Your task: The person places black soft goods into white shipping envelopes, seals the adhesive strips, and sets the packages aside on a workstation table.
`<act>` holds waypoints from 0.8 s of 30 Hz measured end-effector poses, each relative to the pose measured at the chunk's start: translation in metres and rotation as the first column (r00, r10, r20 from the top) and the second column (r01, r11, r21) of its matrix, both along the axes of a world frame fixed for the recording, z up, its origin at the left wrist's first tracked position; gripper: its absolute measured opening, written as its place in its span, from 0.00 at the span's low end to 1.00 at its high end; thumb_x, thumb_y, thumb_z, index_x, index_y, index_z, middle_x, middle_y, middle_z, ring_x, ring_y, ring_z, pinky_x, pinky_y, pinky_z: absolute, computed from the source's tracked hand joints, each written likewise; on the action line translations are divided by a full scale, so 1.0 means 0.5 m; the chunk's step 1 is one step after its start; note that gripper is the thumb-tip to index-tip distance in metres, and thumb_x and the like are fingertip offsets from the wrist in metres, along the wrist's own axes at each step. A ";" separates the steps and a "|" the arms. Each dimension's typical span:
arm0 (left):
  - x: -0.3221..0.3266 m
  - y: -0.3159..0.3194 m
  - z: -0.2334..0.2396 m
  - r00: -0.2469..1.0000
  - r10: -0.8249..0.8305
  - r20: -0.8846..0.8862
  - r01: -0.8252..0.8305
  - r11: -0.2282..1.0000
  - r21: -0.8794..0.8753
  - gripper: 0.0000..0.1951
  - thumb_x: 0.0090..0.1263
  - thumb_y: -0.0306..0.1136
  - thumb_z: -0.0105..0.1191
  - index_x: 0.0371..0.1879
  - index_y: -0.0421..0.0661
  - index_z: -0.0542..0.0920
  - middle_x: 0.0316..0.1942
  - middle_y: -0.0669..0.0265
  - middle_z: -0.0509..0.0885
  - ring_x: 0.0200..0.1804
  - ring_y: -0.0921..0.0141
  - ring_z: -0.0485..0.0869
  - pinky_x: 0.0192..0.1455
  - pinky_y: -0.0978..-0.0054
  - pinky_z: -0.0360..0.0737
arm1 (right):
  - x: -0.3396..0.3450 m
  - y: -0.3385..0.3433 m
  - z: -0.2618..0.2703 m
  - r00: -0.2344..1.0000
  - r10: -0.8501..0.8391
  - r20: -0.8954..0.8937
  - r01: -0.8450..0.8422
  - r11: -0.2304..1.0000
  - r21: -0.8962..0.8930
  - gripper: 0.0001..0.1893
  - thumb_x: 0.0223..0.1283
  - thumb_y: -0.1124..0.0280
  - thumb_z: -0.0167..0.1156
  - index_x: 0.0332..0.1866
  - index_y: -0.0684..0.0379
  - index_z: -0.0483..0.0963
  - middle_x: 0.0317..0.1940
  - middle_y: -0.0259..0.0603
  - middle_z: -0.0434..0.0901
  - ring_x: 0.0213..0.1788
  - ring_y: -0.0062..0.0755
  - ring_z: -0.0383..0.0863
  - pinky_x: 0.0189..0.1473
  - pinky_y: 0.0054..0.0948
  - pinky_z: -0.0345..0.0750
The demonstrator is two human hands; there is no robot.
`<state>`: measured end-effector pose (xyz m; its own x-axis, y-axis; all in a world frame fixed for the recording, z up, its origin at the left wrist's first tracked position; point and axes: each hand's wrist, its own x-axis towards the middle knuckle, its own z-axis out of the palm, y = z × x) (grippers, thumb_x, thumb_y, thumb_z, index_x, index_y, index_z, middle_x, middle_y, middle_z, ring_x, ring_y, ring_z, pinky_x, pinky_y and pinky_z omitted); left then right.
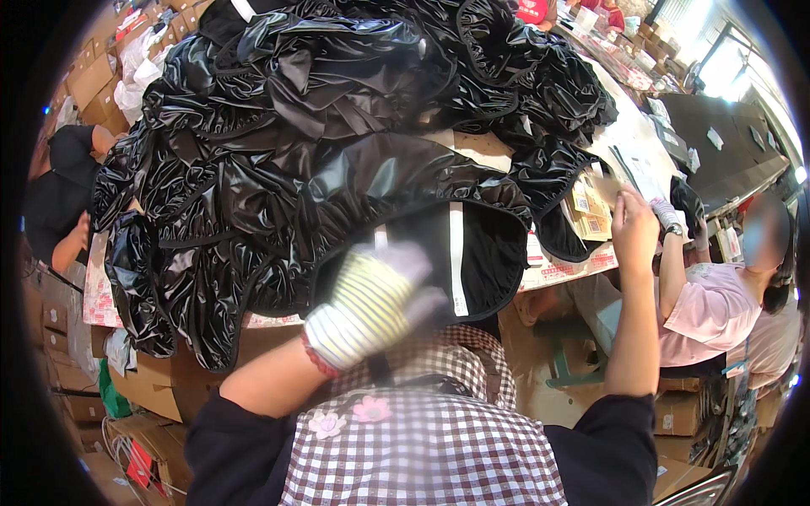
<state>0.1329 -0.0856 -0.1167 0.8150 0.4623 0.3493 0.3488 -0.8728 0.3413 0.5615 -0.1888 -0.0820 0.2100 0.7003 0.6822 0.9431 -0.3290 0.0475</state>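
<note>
My left hand (pixel 373 300) wears a yellow, grey and white striped knit glove. Blurred, it hovers over or rests on a glossy black cover with a bound edge (pixel 497 253), close to my apron. A white strip (pixel 457 262) with small printing at its lower end lies on the cover's matte inner side, and part of a second strip (pixel 380 236) shows above the glove. My bare right hand (pixel 635 221) is raised at the right, fingers bent, beside a stack of printed cards (pixel 590 212) on black fabric. Whether a card is between its fingers is too blurred to tell.
A big heap of shiny black gathered covers (pixel 304 120) fills the table. Its patterned top (pixel 563 272) shows at the front edge. At the right stands a masked person in pink (pixel 709 303); another in black (pixel 63 183) is at the left. Cardboard boxes (pixel 145 386) stand below.
</note>
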 end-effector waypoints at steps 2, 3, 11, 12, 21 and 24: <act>-0.024 0.050 -0.009 0.955 0.294 0.044 -0.295 0.921 0.254 0.20 0.64 0.42 0.67 0.49 0.43 0.83 0.52 0.56 0.85 0.52 0.53 0.84 0.56 0.54 0.79 | -0.168 0.020 0.033 0.985 0.160 0.058 -0.169 0.962 0.213 0.12 0.68 0.79 0.61 0.53 0.70 0.83 0.56 0.53 0.87 0.53 0.48 0.90 0.56 0.41 0.85; -0.027 0.087 -0.047 0.918 0.392 0.056 -0.385 0.851 0.357 0.18 0.63 0.40 0.67 0.48 0.44 0.83 0.50 0.57 0.85 0.51 0.54 0.84 0.55 0.54 0.79 | -0.269 0.024 0.025 0.944 0.319 0.090 -0.331 0.916 0.228 0.13 0.70 0.83 0.58 0.56 0.70 0.81 0.56 0.53 0.88 0.54 0.49 0.90 0.57 0.41 0.86; -0.050 0.143 -0.047 0.878 0.447 0.169 -0.473 0.862 0.179 0.09 0.67 0.32 0.65 0.43 0.46 0.82 0.42 0.57 0.83 0.47 0.52 0.83 0.51 0.53 0.78 | -0.528 0.136 -0.211 0.780 0.619 0.092 -0.555 0.753 -0.352 0.14 0.47 0.70 0.63 0.34 0.70 0.84 0.40 0.53 0.83 0.44 0.44 0.83 0.47 0.34 0.84; -0.052 0.135 -0.027 0.868 0.472 0.156 -0.495 0.848 0.191 0.11 0.66 0.33 0.66 0.45 0.47 0.82 0.44 0.57 0.83 0.49 0.52 0.83 0.53 0.54 0.78 | -0.536 0.164 -0.198 0.813 0.570 0.118 -0.515 0.799 -0.310 0.11 0.47 0.71 0.63 0.32 0.68 0.84 0.38 0.52 0.82 0.43 0.43 0.82 0.45 0.33 0.83; -0.133 0.112 -0.040 0.774 0.332 0.539 -0.432 0.899 0.066 0.10 0.66 0.19 0.63 0.44 0.41 0.82 0.39 0.54 0.81 0.41 0.52 0.82 0.47 0.56 0.80 | -0.544 0.192 -0.223 0.803 0.582 -0.129 -0.594 0.763 -0.254 0.09 0.55 0.74 0.60 0.39 0.65 0.81 0.37 0.48 0.82 0.43 0.44 0.85 0.48 0.39 0.84; -0.144 0.093 -0.043 0.791 0.407 0.457 -0.488 0.870 0.071 0.15 0.64 0.23 0.66 0.49 0.41 0.81 0.47 0.52 0.81 0.51 0.50 0.81 0.57 0.55 0.78 | -0.563 0.224 -0.233 0.816 0.537 -0.213 -0.578 0.745 -0.334 0.07 0.57 0.75 0.60 0.39 0.62 0.79 0.38 0.47 0.82 0.44 0.43 0.85 0.51 0.39 0.83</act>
